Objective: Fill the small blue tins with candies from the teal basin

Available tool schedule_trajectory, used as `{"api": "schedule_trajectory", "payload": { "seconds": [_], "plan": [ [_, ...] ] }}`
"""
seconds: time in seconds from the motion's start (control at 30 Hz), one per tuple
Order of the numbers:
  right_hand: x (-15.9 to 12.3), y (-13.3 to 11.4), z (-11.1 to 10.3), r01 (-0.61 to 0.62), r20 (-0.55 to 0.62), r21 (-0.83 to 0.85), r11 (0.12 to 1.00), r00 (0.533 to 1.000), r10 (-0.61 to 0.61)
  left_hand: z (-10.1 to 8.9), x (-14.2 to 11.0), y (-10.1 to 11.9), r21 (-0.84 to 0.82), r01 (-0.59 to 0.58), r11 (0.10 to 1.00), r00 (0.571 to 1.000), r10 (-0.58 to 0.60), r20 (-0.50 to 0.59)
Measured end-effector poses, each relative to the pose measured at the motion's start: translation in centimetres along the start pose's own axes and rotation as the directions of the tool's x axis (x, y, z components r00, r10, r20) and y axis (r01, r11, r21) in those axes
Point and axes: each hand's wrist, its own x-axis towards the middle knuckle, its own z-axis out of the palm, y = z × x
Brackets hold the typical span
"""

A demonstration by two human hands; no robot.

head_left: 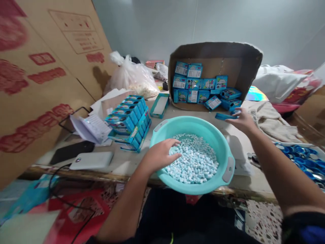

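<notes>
Careful here: the tub point(192, 189) juts past the table edge point(127, 176), so a forearm leaning on its rim could spill the pellets point(195, 162)! Left hand point(158, 156) hangs over them, fingers parted, seemingly empty — right hand point(243, 122) reaches out, fingers curved at a blue box point(223, 116), grip unclear.
</notes>
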Motion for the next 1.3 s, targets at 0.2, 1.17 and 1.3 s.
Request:
{"api": "schedule_trajectory", "payload": {
  "seconds": [0.2,1.17,1.3],
  "plan": [
    [-6.0,-4.1,-2.7,0.198,-0.030,-0.161,0.967,0.978,-0.205,0.0,0.0,-1.3,-0.249,-0.094,0.964,0.977,0.041,-0.210],
    [-17.6,-16.7,2.2,0.586,0.857,-0.184,0.789,0.489,-0.163,-1.9,9.1,-3.5,-0.387,-0.013,0.922,0.999,0.000,-0.034],
    [-18.0,-16.7,1.5,0.479,0.854,-0.018,0.877,0.463,-0.236,-1.8,9.1,-3.4,-0.315,-0.013,0.949,1.000,0.017,0.009]
  ]
}}
